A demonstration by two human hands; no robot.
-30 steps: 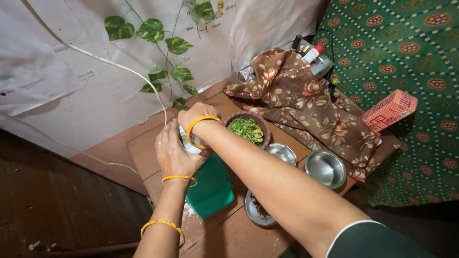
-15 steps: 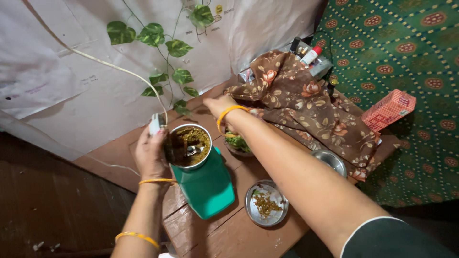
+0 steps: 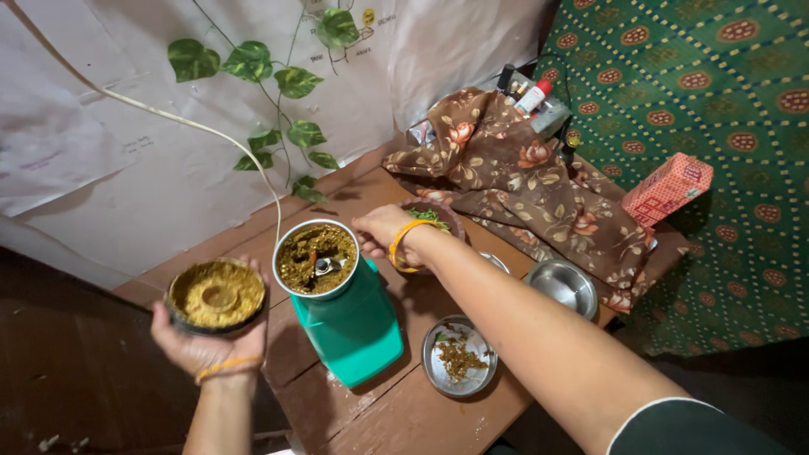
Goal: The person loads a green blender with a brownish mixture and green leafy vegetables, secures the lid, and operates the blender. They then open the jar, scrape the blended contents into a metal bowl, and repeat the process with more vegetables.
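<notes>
Left hand (image 3: 206,341) cradles round powder-caked lid (image 3: 216,295), upturned, left of green grinder with steel cup (image 3: 318,259). Right hand (image 3: 381,232), grip unclear, beside cup's right rim. Keep lid level to avoid spilling.

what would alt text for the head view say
A person's left hand holds a round lid coated in ground yellow-brown mix, off to the side of an open green grinder whose cup holds the same mix. The right hand rests beside the cup, by a bowl of greens; steel dishes and a floral cloth lie on the wooden table.
</notes>
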